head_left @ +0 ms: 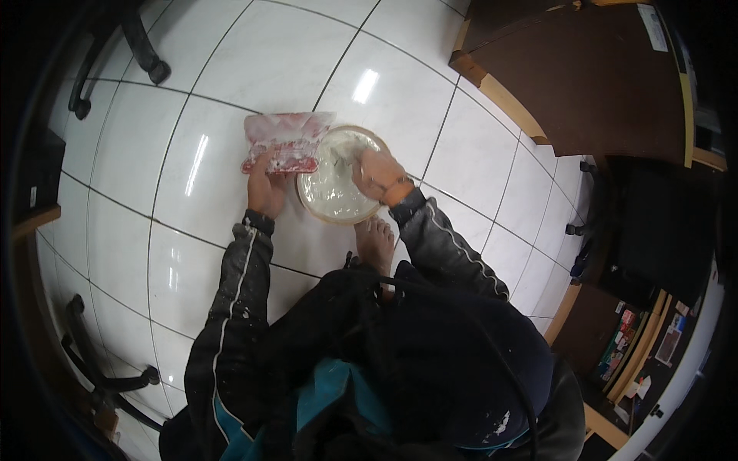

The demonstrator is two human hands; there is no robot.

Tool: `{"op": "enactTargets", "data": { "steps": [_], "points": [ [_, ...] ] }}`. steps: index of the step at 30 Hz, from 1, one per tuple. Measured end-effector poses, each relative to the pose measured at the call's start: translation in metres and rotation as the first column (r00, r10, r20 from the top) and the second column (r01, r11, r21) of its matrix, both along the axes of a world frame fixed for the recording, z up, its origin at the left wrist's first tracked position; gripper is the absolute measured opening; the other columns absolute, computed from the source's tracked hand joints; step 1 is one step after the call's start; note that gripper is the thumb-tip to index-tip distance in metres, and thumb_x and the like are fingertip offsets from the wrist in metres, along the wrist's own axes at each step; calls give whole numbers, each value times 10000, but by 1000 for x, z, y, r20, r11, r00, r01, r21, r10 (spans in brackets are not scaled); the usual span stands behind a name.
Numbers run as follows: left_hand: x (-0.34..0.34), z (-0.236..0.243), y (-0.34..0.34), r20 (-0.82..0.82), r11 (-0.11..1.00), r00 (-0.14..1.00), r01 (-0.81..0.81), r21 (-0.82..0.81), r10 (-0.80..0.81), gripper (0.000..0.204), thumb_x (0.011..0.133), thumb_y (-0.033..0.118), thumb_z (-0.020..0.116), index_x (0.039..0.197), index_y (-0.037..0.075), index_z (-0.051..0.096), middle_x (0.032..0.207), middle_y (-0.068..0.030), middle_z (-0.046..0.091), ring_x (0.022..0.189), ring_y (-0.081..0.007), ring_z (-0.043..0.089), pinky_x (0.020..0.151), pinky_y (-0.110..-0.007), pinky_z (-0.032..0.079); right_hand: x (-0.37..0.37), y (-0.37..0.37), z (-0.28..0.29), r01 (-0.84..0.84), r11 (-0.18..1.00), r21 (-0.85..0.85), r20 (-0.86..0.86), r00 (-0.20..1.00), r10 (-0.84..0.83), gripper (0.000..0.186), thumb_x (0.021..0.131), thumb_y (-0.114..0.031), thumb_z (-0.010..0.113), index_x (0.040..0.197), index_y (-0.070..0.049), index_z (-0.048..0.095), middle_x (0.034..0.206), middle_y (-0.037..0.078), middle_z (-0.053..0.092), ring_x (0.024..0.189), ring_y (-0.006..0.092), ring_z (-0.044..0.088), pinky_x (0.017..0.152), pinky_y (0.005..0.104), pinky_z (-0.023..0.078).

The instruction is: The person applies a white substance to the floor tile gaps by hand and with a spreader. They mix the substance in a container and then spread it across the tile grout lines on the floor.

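Crouching over the white tiled floor, we judge the main risk to be a spill: the bag leans over the rim of the bowl, and a loose pinch could drop it into the white paste. Our bare foot just beside the bowl could also nudge it. Our left hand is closed on the bag's lower edge. Our right hand reaches into the bowl with fingers curled; we cannot tell what it grips.
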State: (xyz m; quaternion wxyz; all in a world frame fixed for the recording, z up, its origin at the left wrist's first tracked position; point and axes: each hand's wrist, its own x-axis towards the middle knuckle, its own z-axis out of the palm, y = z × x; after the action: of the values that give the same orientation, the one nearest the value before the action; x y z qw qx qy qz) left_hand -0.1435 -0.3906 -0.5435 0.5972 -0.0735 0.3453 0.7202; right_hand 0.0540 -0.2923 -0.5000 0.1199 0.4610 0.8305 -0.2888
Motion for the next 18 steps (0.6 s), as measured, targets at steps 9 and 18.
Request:
{"op": "enactTargets", "data": {
  "steps": [9, 18],
  "points": [
    [5, -2, -5, 33, 998, 998, 60, 9, -60, 322, 891, 167, 507, 1167, 7, 467, 1130, -138, 558, 1047, -291, 548, 931, -440, 439, -1, -1, 17, -117, 992, -57, 131, 984, 123, 238, 708, -225, 624, 800, -6, 635, 842, 226, 637, 802, 369, 635, 692, 432, 511],
    [1, -8, -4, 0, 993, 993, 120, 4, -120, 307, 894, 190, 510, 1150, 24, 485, 1122, -117, 573, 1039, -267, 560, 903, -434, 453, -4, -22, 28, -161, 987, 2, 71, 985, 160, 292, 699, -172, 575, 973, -84, 626, 739, 201, 631, 723, 377, 627, 662, 455, 500]
  ]
}}
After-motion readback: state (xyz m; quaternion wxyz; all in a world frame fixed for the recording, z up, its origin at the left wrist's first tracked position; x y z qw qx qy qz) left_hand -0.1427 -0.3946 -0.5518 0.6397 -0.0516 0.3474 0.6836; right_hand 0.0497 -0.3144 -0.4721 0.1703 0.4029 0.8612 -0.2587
